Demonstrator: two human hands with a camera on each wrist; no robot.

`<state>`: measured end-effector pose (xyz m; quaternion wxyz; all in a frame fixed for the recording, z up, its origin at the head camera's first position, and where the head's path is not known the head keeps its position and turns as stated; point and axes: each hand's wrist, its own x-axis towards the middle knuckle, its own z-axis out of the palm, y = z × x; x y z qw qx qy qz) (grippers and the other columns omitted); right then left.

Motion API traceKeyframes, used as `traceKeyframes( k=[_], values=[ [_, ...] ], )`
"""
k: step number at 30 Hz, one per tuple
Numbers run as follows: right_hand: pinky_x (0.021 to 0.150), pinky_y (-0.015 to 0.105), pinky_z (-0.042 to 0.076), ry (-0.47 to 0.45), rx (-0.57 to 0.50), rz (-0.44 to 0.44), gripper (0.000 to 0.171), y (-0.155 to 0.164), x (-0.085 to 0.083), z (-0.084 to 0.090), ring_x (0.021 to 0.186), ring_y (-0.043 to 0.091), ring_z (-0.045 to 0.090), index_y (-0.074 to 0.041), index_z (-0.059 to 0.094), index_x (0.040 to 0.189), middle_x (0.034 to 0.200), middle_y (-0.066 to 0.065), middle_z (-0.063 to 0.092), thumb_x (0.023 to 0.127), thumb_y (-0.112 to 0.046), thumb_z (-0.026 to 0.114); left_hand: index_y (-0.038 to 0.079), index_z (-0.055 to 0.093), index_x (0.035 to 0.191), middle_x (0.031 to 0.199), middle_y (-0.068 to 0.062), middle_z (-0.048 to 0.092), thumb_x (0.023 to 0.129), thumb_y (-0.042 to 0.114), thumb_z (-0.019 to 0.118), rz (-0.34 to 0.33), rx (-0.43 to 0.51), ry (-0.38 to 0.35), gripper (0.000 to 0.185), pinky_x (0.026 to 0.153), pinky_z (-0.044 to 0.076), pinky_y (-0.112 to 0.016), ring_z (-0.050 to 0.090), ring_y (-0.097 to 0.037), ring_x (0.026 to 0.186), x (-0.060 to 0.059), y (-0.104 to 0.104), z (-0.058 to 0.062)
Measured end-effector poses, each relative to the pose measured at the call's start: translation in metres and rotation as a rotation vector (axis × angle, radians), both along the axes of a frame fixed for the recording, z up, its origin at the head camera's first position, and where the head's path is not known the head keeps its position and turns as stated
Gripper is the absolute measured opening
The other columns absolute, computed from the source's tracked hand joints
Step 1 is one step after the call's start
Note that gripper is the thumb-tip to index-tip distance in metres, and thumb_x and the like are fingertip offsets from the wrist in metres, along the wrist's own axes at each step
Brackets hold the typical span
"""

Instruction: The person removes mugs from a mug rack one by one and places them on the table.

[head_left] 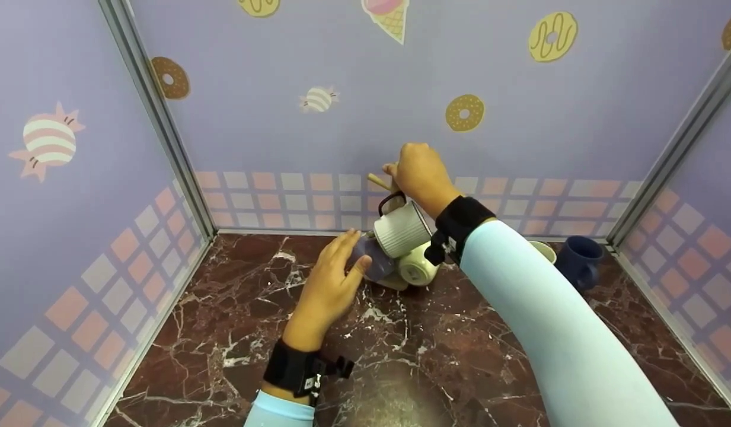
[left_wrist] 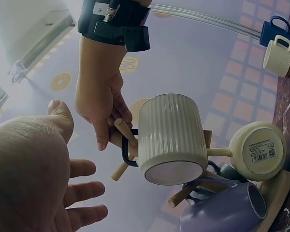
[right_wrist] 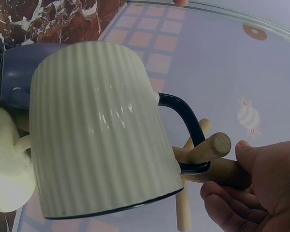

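Ribbed cream mug [head_left: 402,230] hangs by its dark handle on an upper peg of the wooden mug rack [right_wrist: 217,170], which stands at the far middle of the marble table [head_left: 235,332], close to the back wall. Right hand [head_left: 420,174] is at the top of the rack, fingers curled round the peg stem just beside the mug's handle; it grasps the rack, not the mug. Left hand [head_left: 332,281] is released, fingers straight, fingertips touching the purple mug [head_left: 374,264] hung low on the rack's left side. A smooth cream mug [head_left: 417,270] hangs low on the right, its base facing the viewer, just beside the ribbed mug. To the far right, well apart from the rack, a dark blue mug [head_left: 578,258] stands near the right corner, with another cream mug [head_left: 543,250] partly hidden behind the right sleeve. Open tabletop lies left of and nearer than the rack, up to the metal edge rails.
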<state>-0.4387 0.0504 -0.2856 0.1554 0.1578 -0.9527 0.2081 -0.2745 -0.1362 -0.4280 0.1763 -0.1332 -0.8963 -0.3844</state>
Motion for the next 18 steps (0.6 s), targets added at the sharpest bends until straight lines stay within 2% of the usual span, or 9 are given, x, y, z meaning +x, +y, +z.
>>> traceKeyframes(
  k=[5,8,11,15,18],
  values=[
    [0.085,0.050,0.069,0.016,0.013,-0.003,0.043,0.004,0.001,0.000,0.088,0.036,0.081,-0.004,0.079,0.088,0.089,0.015,0.081,0.111,-0.040,0.077,0.013,0.045,0.174,0.184,-0.013,0.039,0.118,0.047,0.057,0.007,-0.008,-0.017,0.067,0.136,0.033,-0.073,0.038,-0.043,0.170,-0.002,0.001,0.000],
    [0.082,0.048,0.066,-0.025,-0.009,0.019,0.040,0.006,0.004,0.001,0.085,0.032,0.078,-0.006,0.080,0.091,0.090,0.014,0.082,0.112,-0.039,0.074,0.016,0.041,0.176,0.186,-0.012,0.035,0.117,0.050,0.057,0.028,-0.035,-0.035,0.070,0.136,0.031,-0.075,0.033,-0.044,0.172,-0.003,-0.001,0.001],
    [0.089,0.048,0.066,-0.056,-0.045,0.051,0.037,0.010,0.007,0.001,0.095,0.033,0.077,-0.002,0.080,0.109,0.105,0.017,0.083,0.114,-0.037,0.072,0.016,0.039,0.177,0.188,-0.010,0.032,0.116,0.052,0.060,0.063,-0.050,-0.037,0.074,0.136,0.029,-0.077,0.029,-0.045,0.174,-0.004,-0.008,0.003],
    [0.100,0.050,0.066,-0.055,-0.128,0.065,0.047,0.022,0.011,-0.001,0.109,0.036,0.077,0.004,0.073,0.136,0.123,0.022,0.081,0.113,-0.037,0.072,0.015,0.040,0.177,0.188,-0.009,0.032,0.114,0.055,0.062,0.090,-0.033,-0.039,0.077,0.136,0.030,-0.077,0.029,-0.043,0.174,-0.011,-0.016,0.005],
    [0.099,0.049,0.067,-0.027,-0.252,0.064,0.048,0.038,0.012,-0.007,0.110,0.035,0.078,0.003,0.072,0.139,0.123,0.021,0.081,0.112,-0.037,0.074,0.015,0.043,0.176,0.186,-0.012,0.036,0.113,0.058,0.063,0.083,-0.018,-0.033,0.079,0.135,0.032,-0.076,0.033,-0.044,0.172,-0.022,-0.017,0.006]
  ],
)
